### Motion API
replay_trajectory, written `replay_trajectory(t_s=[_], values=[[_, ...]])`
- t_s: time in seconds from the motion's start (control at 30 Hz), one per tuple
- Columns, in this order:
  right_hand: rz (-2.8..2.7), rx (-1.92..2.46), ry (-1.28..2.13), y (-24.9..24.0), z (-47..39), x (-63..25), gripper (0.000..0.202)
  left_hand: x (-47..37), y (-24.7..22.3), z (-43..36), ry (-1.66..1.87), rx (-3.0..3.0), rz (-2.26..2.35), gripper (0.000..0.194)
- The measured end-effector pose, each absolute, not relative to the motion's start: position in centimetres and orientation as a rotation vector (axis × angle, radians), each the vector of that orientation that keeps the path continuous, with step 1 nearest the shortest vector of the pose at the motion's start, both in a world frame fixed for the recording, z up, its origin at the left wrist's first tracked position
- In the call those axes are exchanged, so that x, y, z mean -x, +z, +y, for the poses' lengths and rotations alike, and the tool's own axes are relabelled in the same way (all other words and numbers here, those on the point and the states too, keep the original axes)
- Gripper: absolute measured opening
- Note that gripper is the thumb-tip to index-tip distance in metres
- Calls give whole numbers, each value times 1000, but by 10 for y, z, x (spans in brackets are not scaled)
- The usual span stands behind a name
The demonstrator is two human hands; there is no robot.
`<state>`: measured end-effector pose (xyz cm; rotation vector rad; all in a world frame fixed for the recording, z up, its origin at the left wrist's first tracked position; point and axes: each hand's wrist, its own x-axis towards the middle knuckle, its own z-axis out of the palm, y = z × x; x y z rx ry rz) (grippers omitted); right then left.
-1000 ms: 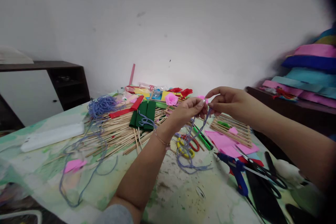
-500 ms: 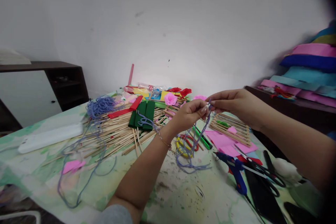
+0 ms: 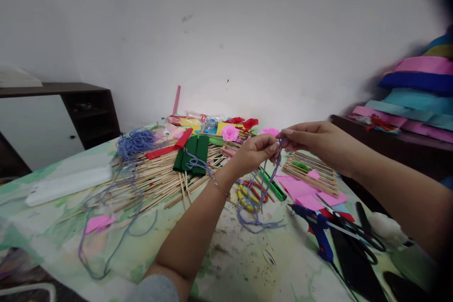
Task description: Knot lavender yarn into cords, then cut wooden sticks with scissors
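Observation:
Purple yarn (image 3: 271, 183) hangs in several strands from between my hands, its lower part lying loosely looped on the table. My left hand (image 3: 257, 152) pinches the strands between thumb and fingers. Close beside it, my right hand (image 3: 311, 141) also pinches the yarn at its upper end, fingertips nearly touching those of the left. The exact loop or knot at the fingertips is too small to make out. Under the hanging strands lie yellow-and-red handled pliers (image 3: 247, 198) and a green cutter knife (image 3: 276, 186).
Wooden sticks (image 3: 148, 184), folded green paper (image 3: 193, 155) and a purple yarn pile (image 3: 136, 144) cover the left side. A blue glue gun (image 3: 316, 229), black scissors (image 3: 354, 236), pink paper (image 3: 297, 191) and a stick frame (image 3: 313, 174) lie on the right. Paper flowers (image 3: 230, 133) stand behind.
My right fingers have shifted slightly at the yarn's upper end, with the thumb now pressed over it. The left hand has barely moved, and the yarn still hangs below.

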<state>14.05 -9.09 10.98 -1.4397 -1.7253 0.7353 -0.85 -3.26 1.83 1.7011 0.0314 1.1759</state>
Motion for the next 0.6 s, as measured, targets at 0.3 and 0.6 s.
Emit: replay_trajectory(t_s=[0.3, 0.6], values=[[-1744, 1455, 712, 103, -91, -138, 26, 8, 19, -37, 1190, -1706, 20, 28], [-1752, 1414, 495, 110, -80, -142, 21, -12, 16, -40, 1211, -1343, -55, 37]])
